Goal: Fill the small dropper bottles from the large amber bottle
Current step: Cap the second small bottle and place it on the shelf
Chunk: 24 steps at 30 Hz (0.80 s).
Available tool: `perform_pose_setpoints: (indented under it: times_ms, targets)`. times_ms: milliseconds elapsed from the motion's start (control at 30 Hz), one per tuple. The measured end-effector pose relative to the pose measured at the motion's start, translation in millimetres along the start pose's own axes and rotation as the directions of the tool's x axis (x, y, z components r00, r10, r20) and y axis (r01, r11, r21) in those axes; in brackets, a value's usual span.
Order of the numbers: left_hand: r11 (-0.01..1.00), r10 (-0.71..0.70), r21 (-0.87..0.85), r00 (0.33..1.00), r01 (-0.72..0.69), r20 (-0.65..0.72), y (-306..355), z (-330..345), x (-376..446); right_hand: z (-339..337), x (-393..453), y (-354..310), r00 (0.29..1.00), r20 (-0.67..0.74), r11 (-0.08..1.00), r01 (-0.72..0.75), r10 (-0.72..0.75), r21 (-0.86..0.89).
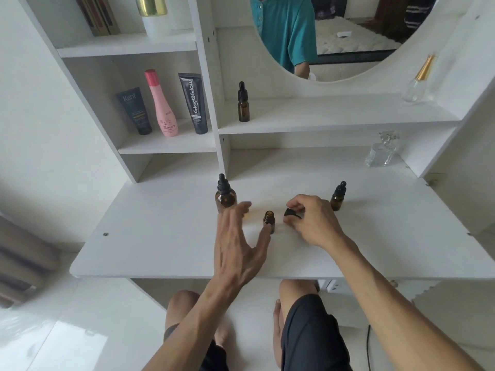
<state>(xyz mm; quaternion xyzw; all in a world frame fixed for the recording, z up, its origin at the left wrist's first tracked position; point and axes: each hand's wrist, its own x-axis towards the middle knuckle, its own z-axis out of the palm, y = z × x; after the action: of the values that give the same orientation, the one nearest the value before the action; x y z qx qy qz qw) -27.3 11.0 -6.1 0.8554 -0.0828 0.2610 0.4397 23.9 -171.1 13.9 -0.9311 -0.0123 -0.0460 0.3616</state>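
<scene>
Amber small bottle (pixel 269 220) stands uncapped on the white surface (pixel 160 236); left hand (pixel 238 247) fingers spread (thumb steadies it), right hand (pixel 312 220) pinches the dropper cap (pixel 292 213), large amber bottle (pixel 225 196) just left.

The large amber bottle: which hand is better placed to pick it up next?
Left. The left hand is open, its fingers reaching beside the large amber bottle. The right hand holds the black dropper cap, on the far side of the open small bottle.
</scene>
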Motion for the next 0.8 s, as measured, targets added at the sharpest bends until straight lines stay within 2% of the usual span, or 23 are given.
perform_pose_setpoints:
  times_ms: [200, 367, 533, 800]
  targets:
    - [0.981, -0.19, 0.081, 0.965, 0.178, 0.181, 3, 18, 5, -15, -3, -2, 0.995, -0.094, 0.979, -0.001, 0.02, 0.203]
    - [0.974, -0.218, 0.12, 0.95, 0.195, 0.223, -1, 24, 12, -39, -7, -16, 0.994, -0.086, 0.936, 0.098, -0.073, 0.338]
    - [0.983, -0.17, 0.103, 0.961, 0.151, 0.218, -2, 25, 10, -53, -7, -35, 0.975, 0.015, 0.956, 0.214, -0.222, 0.203]
    - [0.986, -0.15, 0.104, 0.966, 0.13, 0.21, -4, 25, 9, -48, -1, -46, 0.954, 0.124, 0.962, 0.272, -0.273, 0.03]
